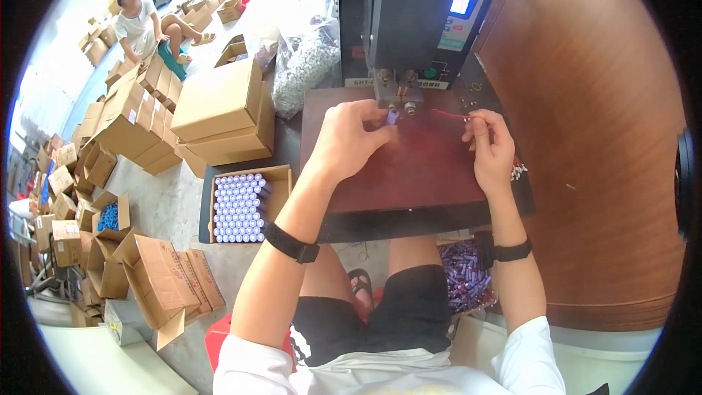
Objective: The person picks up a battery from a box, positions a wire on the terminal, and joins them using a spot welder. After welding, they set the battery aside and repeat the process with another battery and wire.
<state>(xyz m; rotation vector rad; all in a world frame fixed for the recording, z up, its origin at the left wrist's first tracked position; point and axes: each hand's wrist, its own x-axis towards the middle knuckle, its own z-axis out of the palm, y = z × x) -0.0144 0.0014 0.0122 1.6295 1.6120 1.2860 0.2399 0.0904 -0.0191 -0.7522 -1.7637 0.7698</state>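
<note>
My left hand is closed on a small purple cylindrical battery cell just below the electrodes of a spot welding machine. Whether the cell touches an electrode, I cannot tell. Farther right, my right hand pinches a thin red wire between thumb and fingers. The wire's free end points left toward the electrodes. Both hands are over a dark red work board in front of the machine.
Left of the board, a carton holds rows of purple cells. A box of loose cells sits below on the right. Stacked cartons and a plastic bag stand left. A brown panel bounds the right. Another person sits far left.
</note>
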